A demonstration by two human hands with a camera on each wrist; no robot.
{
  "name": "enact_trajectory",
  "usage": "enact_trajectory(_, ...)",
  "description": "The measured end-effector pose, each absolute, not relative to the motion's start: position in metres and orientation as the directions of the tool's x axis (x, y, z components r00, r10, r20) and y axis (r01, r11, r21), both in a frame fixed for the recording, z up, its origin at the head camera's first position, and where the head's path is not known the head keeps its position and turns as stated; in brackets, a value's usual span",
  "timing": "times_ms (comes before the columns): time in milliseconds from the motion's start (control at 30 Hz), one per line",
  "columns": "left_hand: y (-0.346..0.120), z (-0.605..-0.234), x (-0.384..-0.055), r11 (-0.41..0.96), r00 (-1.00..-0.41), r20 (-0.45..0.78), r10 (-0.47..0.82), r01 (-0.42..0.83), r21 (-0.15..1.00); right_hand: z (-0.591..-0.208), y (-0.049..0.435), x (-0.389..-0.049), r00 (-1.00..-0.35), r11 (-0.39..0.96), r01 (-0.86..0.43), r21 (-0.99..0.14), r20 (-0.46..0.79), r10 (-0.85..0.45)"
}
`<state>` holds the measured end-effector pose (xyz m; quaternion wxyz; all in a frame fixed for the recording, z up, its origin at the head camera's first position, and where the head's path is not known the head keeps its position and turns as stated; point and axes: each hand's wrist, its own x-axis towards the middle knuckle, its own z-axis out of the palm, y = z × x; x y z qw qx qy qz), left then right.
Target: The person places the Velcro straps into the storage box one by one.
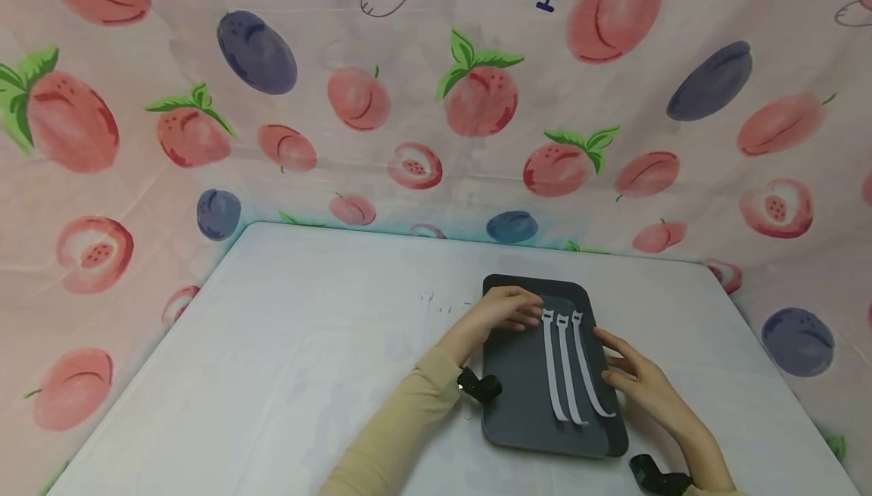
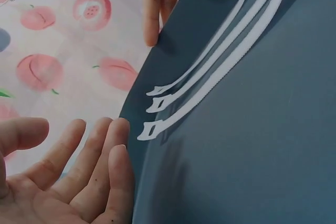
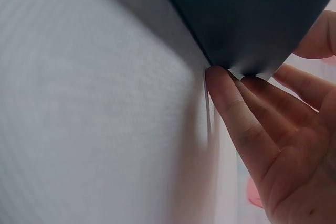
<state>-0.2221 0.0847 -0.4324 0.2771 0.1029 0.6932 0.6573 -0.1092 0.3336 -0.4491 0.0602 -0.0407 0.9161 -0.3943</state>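
A dark grey rectangular tray lies on the right part of the white table. Three white straps with slotted heads, looking like hook-and-loop cable ties, lie side by side along it, heads toward the far end and tails curving. My left hand hovers over the tray's far left part, fingers loosely bent and empty, close to the strap heads. At the tray's right edge, my right hand pinches the rim, thumb on the upper side and fingertips against the outer underside.
Left of the tray, faint pale slender shapes show on the white table. A fruit-printed curtain hangs behind and along both sides. Black wrist cameras sit on both wrists, the left one overlapping the tray's left edge.
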Motion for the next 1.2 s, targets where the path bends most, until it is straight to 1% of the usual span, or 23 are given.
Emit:
enact_trajectory(300,0.069,-0.429,-0.214,0.014,-0.834,-0.229,0.502,-0.257,0.966,-0.449,0.332,-0.110,-0.990,0.683,-0.032,-0.729,-0.070,-0.121)
enact_trajectory(467,0.057,-0.427,-0.211,-0.014,-0.830,-0.243,0.502,-0.289,0.957,-0.448,0.332,-0.110,-0.991,0.684,-0.044,-0.728,-0.057,-0.123)
enact_trajectory(633,0.044,-0.424,-0.208,0.026,-0.824,-0.265,0.500,-0.292,0.956,-0.448,0.332,-0.110,-0.991,0.685,-0.042,-0.728,-0.057,-0.121)
enact_trajectory(867,0.019,-0.428,-0.207,0.129,-0.843,-0.259,0.471,-0.224,0.966,-0.447,0.332,-0.109,-0.991,0.685,-0.037,-0.727,-0.063,-0.120)
enact_trajectory(1200,-0.017,-0.436,-0.203,0.147,-0.870,-0.252,0.424,-0.209,0.967,-0.447,0.333,-0.109,-0.991,0.676,-0.043,-0.735,-0.054,-0.122)
